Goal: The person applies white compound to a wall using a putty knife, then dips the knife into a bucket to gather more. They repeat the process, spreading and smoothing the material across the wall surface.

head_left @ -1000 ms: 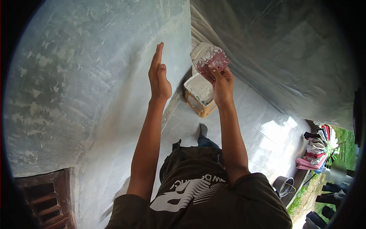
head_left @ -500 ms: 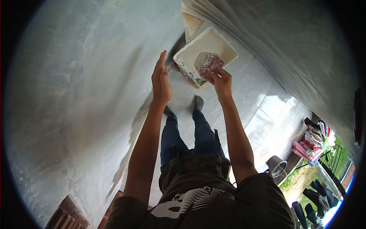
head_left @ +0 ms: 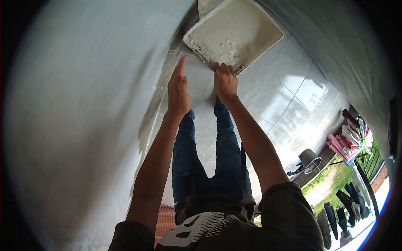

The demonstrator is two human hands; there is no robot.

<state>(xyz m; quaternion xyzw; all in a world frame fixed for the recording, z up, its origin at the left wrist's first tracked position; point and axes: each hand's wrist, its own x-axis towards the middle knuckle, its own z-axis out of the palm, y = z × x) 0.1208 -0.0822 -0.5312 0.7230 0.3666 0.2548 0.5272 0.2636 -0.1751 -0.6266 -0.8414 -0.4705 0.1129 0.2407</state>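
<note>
My right hand (head_left: 226, 82) is closed at the near rim of a cream-coloured tray (head_left: 274, 39). The flat, dark-red scraper seen in it half a second ago is mostly hidden now, and its blade cannot be made out. Pale, wet paste (head_left: 226, 31) covers the tray's bottom, with lumps and ridges toward the near side. My left hand (head_left: 179, 90) is held up flat, fingers stretched and together, thumb alongside. It holds nothing and is beside the grey, smeared wall (head_left: 96, 96); whether it touches the wall cannot be told.
Grey floor tiles (head_left: 276, 100) lie below, under my legs (head_left: 197, 154). Translucent sheeting (head_left: 331, 46) hangs on the right. Farther right are a grey bucket (head_left: 310, 159), pink and white bundled items (head_left: 345, 142) and dark hanging clothes (head_left: 347, 205).
My right hand has moved left and nearer, from over the tray to its near rim. The scraper has gone out of clear view. The tray looks larger and higher in view; my left hand stays flat.
</note>
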